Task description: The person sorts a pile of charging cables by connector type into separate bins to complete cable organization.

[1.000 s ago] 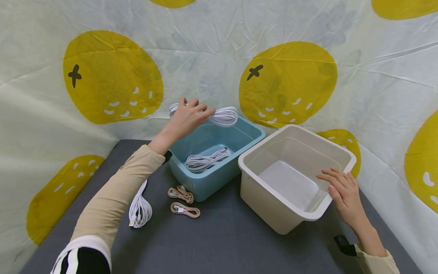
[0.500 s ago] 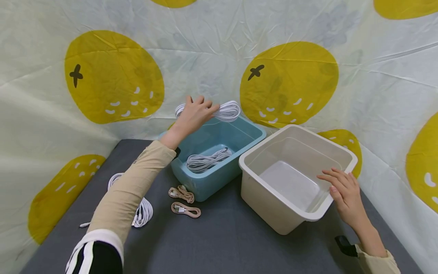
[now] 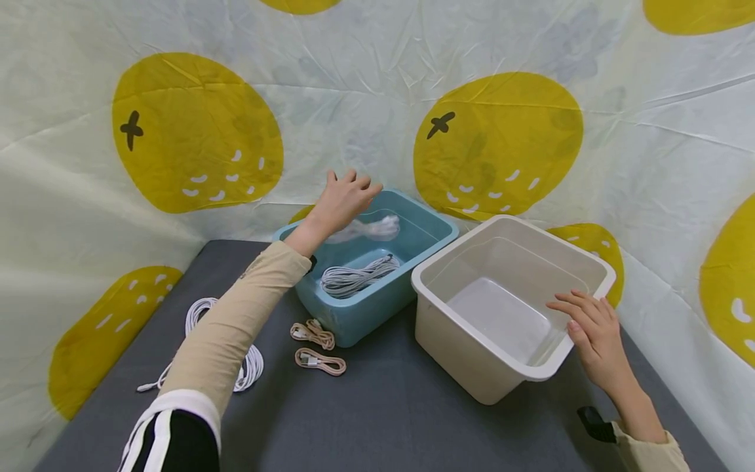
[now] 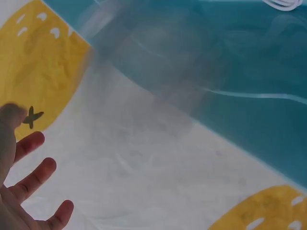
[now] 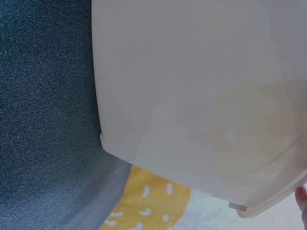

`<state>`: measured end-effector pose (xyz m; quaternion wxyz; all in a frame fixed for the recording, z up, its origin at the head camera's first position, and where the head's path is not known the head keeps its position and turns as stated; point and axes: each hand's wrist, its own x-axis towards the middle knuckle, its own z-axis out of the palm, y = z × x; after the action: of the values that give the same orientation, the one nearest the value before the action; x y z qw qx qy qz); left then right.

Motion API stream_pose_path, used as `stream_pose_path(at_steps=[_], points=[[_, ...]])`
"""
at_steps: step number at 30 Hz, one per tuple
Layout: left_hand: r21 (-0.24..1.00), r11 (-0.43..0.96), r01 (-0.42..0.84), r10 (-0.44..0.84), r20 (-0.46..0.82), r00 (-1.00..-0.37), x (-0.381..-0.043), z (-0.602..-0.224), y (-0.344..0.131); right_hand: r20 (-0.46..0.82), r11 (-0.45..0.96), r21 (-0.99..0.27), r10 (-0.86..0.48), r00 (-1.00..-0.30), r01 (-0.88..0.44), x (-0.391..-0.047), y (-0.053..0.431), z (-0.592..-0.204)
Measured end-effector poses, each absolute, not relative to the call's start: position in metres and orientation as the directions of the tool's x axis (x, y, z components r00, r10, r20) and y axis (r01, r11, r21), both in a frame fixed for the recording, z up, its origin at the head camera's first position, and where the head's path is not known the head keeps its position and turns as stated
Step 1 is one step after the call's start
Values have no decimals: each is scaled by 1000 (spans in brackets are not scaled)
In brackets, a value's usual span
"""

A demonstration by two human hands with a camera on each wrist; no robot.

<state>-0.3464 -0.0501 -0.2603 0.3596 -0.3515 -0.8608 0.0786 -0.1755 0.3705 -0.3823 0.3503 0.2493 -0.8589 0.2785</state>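
Note:
My left hand [image 3: 343,204] is above the blue bin [image 3: 426,249], its fingers spread and nothing in them. Below it a coiled white cable [image 3: 380,228], blurred by motion, is inside the bin's opening, apart from the hand. Another bundled white cable [image 3: 358,276] lies on the bin's floor. In the left wrist view, the spread fingers [image 4: 41,175] show at the lower left. My right hand [image 3: 596,337] rests on the rim of the beige bin [image 3: 460,341], fingers extended over the edge. Only a fingertip [image 5: 301,197] of it appears in the right wrist view.
Two small tan cables [image 3: 320,362] lie on the dark tabletop [image 3: 366,419] in front of the blue bin. White coiled cable [image 3: 252,368] lies to the left, partly hidden behind my left forearm. A patterned cloth [image 3: 354,118] hangs behind the table.
My left hand moved slightly right over the blue bin, then let go of the coiled white cable, which is now dropping below it. My right hand has stayed on the beige bin's rim.

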Motion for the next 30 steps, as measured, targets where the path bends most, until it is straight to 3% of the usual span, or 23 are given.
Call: stream_pose_path(at_steps=[15,24,30], points=[[-411,705,578,692,576,-435,-336,-265,-65,745,715,-307,-230,-626,-628,-178,369,-382],[-388,671,631,697,620,-360,-322,-266,-91,753,711,-307,-226,-618,-633,-177,370,-385],[-375,665,646,694,629,-350,-309,-268,-112,757,708,-304,-227,-612,-638,-178,371,-385]])
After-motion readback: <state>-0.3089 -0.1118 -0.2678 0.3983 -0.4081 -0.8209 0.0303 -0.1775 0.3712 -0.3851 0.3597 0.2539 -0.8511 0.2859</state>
